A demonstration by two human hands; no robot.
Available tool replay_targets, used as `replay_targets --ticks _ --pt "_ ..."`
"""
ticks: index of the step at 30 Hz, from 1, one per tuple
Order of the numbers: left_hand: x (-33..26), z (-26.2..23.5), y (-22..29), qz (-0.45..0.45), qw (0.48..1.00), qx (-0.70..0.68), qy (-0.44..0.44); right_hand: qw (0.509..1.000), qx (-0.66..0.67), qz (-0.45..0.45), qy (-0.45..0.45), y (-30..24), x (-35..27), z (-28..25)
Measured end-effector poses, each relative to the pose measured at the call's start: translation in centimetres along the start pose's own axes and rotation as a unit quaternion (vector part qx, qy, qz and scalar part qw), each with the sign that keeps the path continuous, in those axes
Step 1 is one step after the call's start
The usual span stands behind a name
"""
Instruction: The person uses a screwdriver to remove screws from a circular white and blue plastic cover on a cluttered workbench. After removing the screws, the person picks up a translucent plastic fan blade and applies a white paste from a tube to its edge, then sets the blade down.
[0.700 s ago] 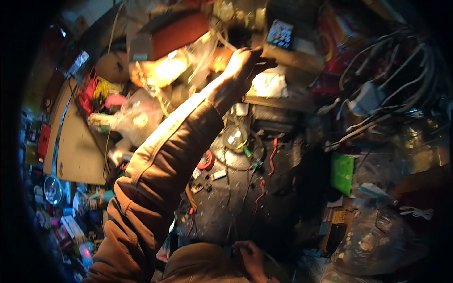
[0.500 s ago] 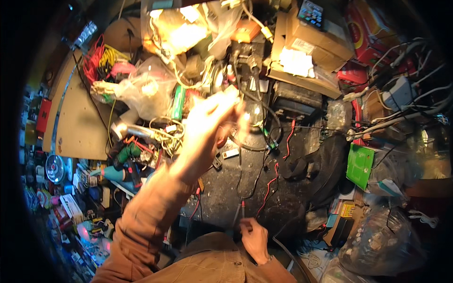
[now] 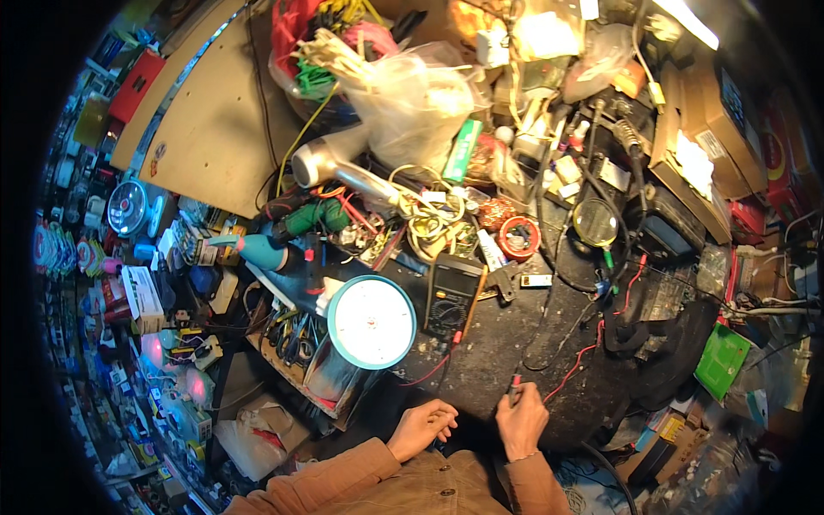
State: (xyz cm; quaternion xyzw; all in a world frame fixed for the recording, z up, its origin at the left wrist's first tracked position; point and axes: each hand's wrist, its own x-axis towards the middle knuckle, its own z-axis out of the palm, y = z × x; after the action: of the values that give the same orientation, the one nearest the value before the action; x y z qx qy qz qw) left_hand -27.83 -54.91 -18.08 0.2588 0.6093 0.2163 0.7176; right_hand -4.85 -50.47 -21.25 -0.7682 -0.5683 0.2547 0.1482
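Note:
My right hand (image 3: 521, 422) is closed near the front edge of the dark bench, its fingers pinching a slim dark rod with a red end (image 3: 515, 386). I cannot make out exactly what tool that is. To its left, my left hand (image 3: 423, 428) hovers by the front of my jacket, fingers loosely bent and slightly apart, with nothing visible in them. Beyond it stands a round white disc with a teal rim (image 3: 330, 319). A black multimeter (image 3: 448, 300) lies on the bench, a red test probe (image 3: 457, 337) beside its lower end.
A magnifying glass (image 3: 595, 221), a reel of red wire (image 3: 519, 237) and a hair dryer (image 3: 330, 163) lie farther back among tangled cables. Pliers fill a wooden box (image 3: 292, 339) at left. A green circuit board (image 3: 721, 358) stands at right, by cardboard boxes (image 3: 725, 129).
The view has swung left. My left hand has come back from over the bench to my front, uncovering the multimeter and the teal-rimmed disc. My right hand still pinches the rod.

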Motion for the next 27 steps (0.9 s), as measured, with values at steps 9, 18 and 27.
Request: replay_targets --ticks 9,18,27 --pt "-3.9 -8.7 0.6 0.017 0.993 -0.036 0.112 0.999 0.019 0.048 0.012 -5.5 1.9 -7.6" --pt "1.1 -19.7 2.5 0.138 0.930 -0.032 0.340 0.739 0.561 0.032 -0.371 -33.0 -1.0 -20.4" --pt "2.6 -20.6 2.5 0.107 0.925 0.049 0.362 0.821 0.450 -0.157 -0.314 -34.1 3.7 -15.4"
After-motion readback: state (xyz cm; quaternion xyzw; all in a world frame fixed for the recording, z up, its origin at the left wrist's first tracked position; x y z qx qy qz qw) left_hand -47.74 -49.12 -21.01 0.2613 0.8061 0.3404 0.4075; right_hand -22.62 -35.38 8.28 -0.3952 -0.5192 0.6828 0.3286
